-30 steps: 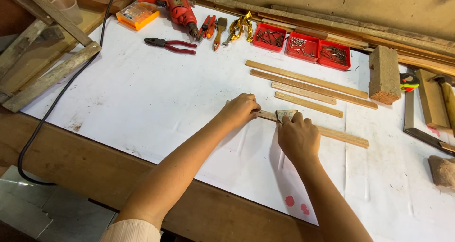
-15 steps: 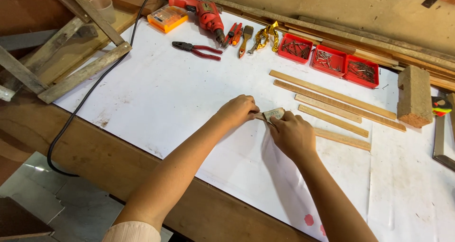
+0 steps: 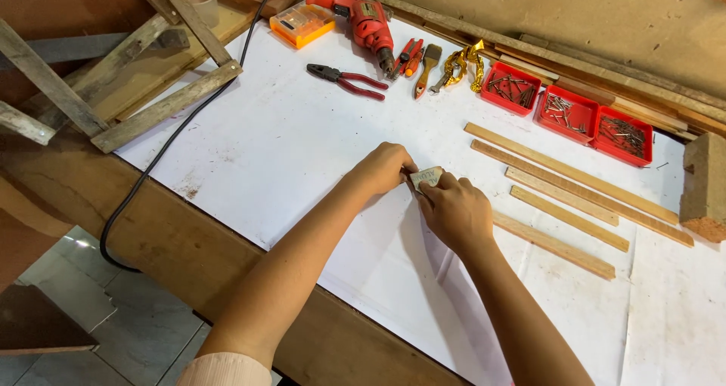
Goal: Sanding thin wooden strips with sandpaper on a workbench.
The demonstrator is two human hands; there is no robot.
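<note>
White paper covers the counter (image 3: 287, 151), and both hands meet in the middle of it. Left hand (image 3: 384, 167) lies knuckles-up with its fingers curled down, pressing on the near end of a thin wooden strip (image 3: 556, 244), which runs off to the right across the paper. Right hand (image 3: 456, 210) sits just beside it, almost touching, fingers bunched and pinching a small folded scrap of sandpaper (image 3: 427, 176) down onto that same strip. Most of the strip's near end is hidden under the two hands, so only the far stretch shows.

Beyond the hands, four more wooden strips (image 3: 575, 176) lie roughly side by side, apart from the one being held. Farther back, three red trays (image 3: 569, 112) stand in a row, each holding nails or screws. To their left lies a loose line of tools: a paintbrush (image 3: 426, 60), red-handled pliers (image 3: 346, 80), a red electric drill (image 3: 361, 17) with its black cord (image 3: 162, 155) trailing off the near edge, and an orange box (image 3: 302, 24). At the right edge a chunky wooden block (image 3: 705, 186) sits on the paper. A rough wooden frame (image 3: 113, 76) leans in from the left.
</note>
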